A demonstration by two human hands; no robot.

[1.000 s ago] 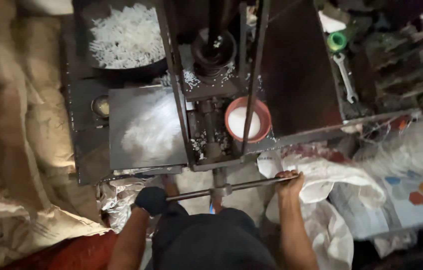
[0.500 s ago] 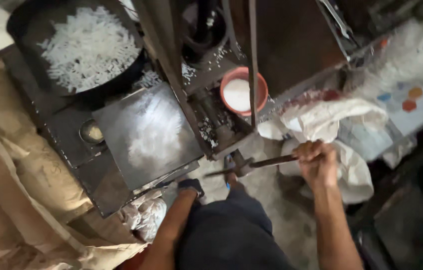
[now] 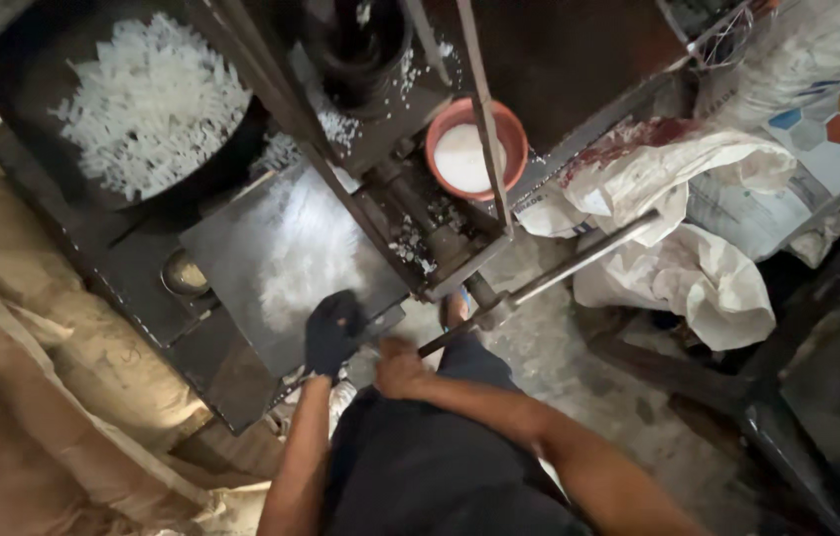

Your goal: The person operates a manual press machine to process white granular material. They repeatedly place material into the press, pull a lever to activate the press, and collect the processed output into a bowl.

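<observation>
Now the right hand (image 3: 398, 367) has left the long steel lever (image 3: 559, 273) — it blurs, grip unreadable, beside the black-gloved left hand (image 3: 332, 330), whose curled fingers rest on the dull, powder-dusted metal tray (image 3: 286, 263); the lever juts free.

Two hands: left hand (image 3: 332, 333) in dark glove, right hand (image 3: 398, 367) bare.
One black pan (image 3: 13, 60) with white pieces, at far left corner of surface (image 3: 132, 268).
One metal tray (image 3: 241, 268).
One red bowl (image 3: 469, 154) with white powder.
One long metal lever (image 3: 579, 260).
Several white sacks (image 3: 698, 268) on floor (image 3: 559, 367), number unclear.
</observation>
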